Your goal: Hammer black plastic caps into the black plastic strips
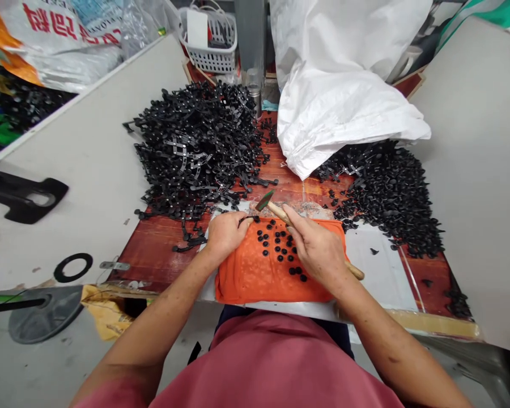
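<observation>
My right hand (318,246) is wrapped round the wooden handle of a small hammer (277,212). The hammer's dark green head is raised over the far edge of an orange cloth (246,277). At the cloth's far left corner, my left hand (226,233) pinches a small black plastic part (255,219), mostly hidden by the fingers. The hammer head hangs just above and beside that part. Several round black caps (279,258) lie scattered on the cloth between my hands.
A big heap of black linked plastic parts (195,141) rises at the left. Behind the right hand lies a pile of small black pieces (395,192), partly under a white sack (340,113). A white basket (212,56) stands at the back. Pale panels (471,170) flank the table.
</observation>
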Demonstrator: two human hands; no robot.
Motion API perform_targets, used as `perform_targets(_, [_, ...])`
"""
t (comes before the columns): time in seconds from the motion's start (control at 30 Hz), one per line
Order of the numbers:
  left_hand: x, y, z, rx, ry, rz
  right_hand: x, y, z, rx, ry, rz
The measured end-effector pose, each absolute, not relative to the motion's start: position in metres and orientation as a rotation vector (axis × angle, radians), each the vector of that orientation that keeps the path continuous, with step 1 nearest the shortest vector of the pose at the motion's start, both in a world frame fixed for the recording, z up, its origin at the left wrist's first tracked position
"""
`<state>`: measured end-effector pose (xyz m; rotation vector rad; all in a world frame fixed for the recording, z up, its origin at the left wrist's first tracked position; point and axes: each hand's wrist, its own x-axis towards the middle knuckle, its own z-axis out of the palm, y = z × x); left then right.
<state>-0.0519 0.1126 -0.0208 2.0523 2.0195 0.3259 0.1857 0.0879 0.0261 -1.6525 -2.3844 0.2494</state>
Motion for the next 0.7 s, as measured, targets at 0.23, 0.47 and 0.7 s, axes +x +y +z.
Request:
perform_targets(0.23, [-0.052, 0.107, -0.029, 2.062, 2.019, 0.393, 0.178, 0.091, 0.016, -1.714, -2.495, 0.117])
perform_targets(0.47, [-0.052, 0.106, -0.036, 2.043, 2.028, 0.438, 0.174, 0.093, 0.02, -1.748, -2.644, 0.117])
perform_targets(0.7, [-0.051, 0.108, -0.025, 2.175, 1.896, 0.31, 0.176, 0.097, 0.035, -1.677, -2.508, 0.312])
